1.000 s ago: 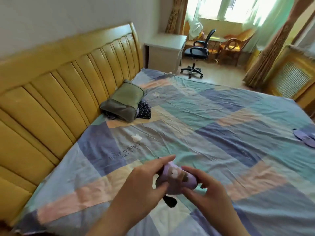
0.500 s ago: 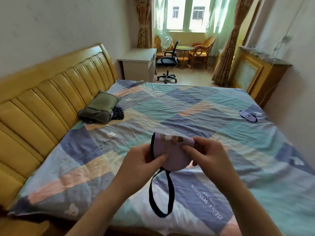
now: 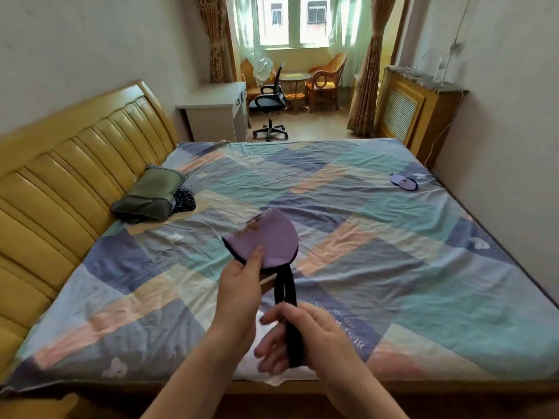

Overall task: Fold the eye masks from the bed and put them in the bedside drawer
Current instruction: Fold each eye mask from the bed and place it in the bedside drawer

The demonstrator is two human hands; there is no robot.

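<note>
A purple eye mask, folded in half, is held above the bed. My left hand pinches its lower edge with the thumb on top. Its black elastic strap hangs down and runs through my right hand, whose thumb and fingers pinch the strap. A second purple eye mask lies flat on the far right of the bed. No drawer shows in this view.
A yellow padded headboard lines the left side. A green pillow and a dark checked cloth lie near it. Beyond the bed stand a white desk, a black office chair and a radiator cover.
My right hand let go of the mask body and moved down to the strap, pulling it straight. The mask now sits folded in my left hand. My view has lifted.
</note>
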